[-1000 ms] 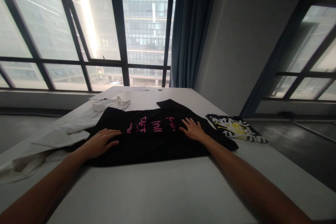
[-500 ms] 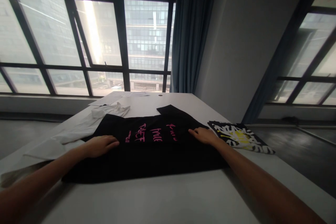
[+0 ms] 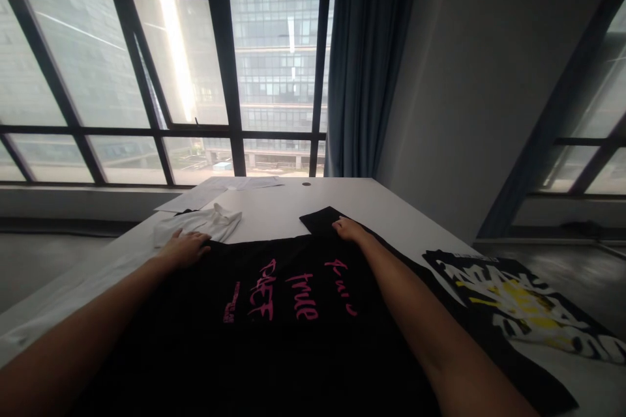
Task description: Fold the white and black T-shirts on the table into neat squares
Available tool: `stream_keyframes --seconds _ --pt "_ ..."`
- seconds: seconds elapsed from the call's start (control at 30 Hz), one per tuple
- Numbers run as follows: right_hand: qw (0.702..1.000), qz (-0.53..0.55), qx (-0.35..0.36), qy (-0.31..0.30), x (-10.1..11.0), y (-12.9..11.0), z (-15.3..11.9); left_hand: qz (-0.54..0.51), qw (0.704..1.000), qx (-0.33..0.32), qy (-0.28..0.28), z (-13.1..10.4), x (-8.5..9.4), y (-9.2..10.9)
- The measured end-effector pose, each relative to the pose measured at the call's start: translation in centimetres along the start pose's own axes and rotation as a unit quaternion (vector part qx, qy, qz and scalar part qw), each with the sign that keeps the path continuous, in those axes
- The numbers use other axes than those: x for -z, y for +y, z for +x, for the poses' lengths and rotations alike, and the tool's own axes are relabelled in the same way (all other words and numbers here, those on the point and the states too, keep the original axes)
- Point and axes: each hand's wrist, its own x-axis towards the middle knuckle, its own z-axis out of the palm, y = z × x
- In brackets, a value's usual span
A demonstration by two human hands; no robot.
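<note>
A black garment (image 3: 293,365) with pink lettering lies spread over the near part of the white table. On its far left corner rests my left hand (image 3: 184,249), fingers apart and touching the cloth beside a crumpled white garment. My right hand (image 3: 349,229) is at the far right edge near the black sleeve, its fingers closed together on the fabric.
The white garment (image 3: 222,221) lies left of the black one. A black cloth with white and yellow print (image 3: 533,306) sits on the right. Papers (image 3: 195,195) are at the table's (image 3: 381,205) far left, before windows and a blue curtain (image 3: 364,65).
Both hands have moved forward to the garment's far edge. The black garment now reaches the bottom of the view, and the printed cloth appears larger and farther right.
</note>
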Motion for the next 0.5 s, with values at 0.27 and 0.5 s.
stream_keyframes --seconds 0.27,0.5 --pt "0.995 -0.056 -0.086 -0.001 -0.7 0.5 2.9 0.036 0.997 -0.042 0.048 0.0 2.0 0.0" --pt "0.998 -0.031 -0.061 0.004 1.7 0.1 -0.2 0.010 0.996 0.007 0.089 -3.2 3.3 0.5"
